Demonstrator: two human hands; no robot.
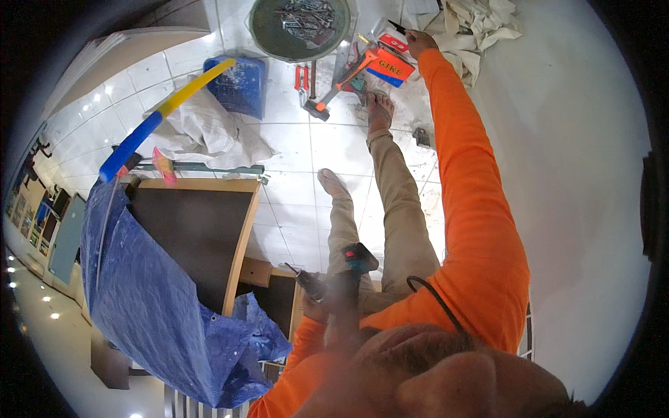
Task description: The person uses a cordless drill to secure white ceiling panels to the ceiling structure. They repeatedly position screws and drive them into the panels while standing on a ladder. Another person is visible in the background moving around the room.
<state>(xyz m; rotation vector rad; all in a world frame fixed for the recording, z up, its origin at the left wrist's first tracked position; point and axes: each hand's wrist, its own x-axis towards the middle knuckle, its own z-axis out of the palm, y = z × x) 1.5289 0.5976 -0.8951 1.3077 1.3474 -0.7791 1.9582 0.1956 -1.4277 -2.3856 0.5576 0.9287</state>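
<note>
Right hand (420, 43) stretched far down on a straight orange-sleeved arm, fingers on the red box (391, 56) on the tiled floor (334, 146); grip hidden. Left hand (326, 301) bent close, clenched round the power drill (341, 275).

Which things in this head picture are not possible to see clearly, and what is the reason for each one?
- Left hand: in the head view, blurred and partly behind the power drill; its grip is unclear.
- Right hand: far and small, near the orange box; contact cannot be told.
- Round tray: cut by the top edge; its metal pieces are too small.
- Cabinet: partly covered by the blue tarp.
</note>
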